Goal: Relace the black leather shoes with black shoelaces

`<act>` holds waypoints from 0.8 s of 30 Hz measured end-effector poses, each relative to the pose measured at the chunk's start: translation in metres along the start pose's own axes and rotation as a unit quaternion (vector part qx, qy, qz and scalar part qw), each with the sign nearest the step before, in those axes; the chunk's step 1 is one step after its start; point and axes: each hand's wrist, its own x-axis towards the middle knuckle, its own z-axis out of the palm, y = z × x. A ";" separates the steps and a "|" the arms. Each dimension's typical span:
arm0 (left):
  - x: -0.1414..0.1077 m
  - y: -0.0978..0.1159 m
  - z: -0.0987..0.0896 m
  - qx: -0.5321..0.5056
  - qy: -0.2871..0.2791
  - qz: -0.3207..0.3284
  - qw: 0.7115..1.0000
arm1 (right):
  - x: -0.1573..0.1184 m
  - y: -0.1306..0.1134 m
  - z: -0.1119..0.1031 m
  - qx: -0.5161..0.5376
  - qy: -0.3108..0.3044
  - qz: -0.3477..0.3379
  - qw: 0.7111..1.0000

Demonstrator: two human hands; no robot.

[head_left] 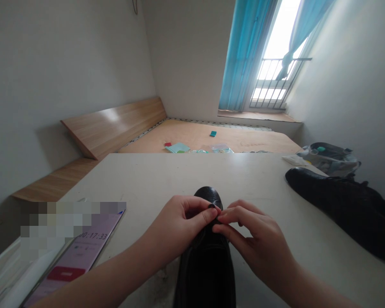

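A black leather shoe (205, 273) lies on the white table (154, 179) with its toe pointing away from me. My left hand (182, 226) curls over the shoe's front, and my right hand (256, 241) comes in from the right. The fingertips of both hands nearly meet at a small dark shoelace (218, 220) on top of the shoe. That lace is mostly hidden by my fingers, and the middle of the shoe sits beneath my hands.
A second black shoe (336, 205) lies on the table's right side. A phone (83, 256) showing a 00:17:33 timer rests at the left, partly pixelated. A plastic bag (330, 158) sits behind the table's far right corner. Beyond the far edge, a bed base (231, 139) holds small items.
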 end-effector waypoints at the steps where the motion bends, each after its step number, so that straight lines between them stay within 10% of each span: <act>1: 0.000 0.000 -0.001 -0.002 0.004 -0.003 1.000 | 0.001 0.001 -0.002 -0.004 -0.015 -0.020 1.000; 6: 0.002 -0.002 -0.006 -0.034 -0.004 -0.034 0.999 | 0.005 0.001 -0.010 0.013 -0.079 -0.040 0.996; 14: -0.002 0.006 -0.008 0.149 0.017 0.059 0.987 | 0.010 0.003 0.000 0.145 -0.097 0.204 0.963; 19: -0.004 0.005 -0.010 0.248 0.029 0.210 0.945 | 0.011 0.003 0.006 0.164 -0.083 0.183 0.966; 24: -0.007 0.005 -0.014 0.389 0.012 0.373 0.843 | 0.008 0.002 0.015 0.146 -0.049 0.138 0.978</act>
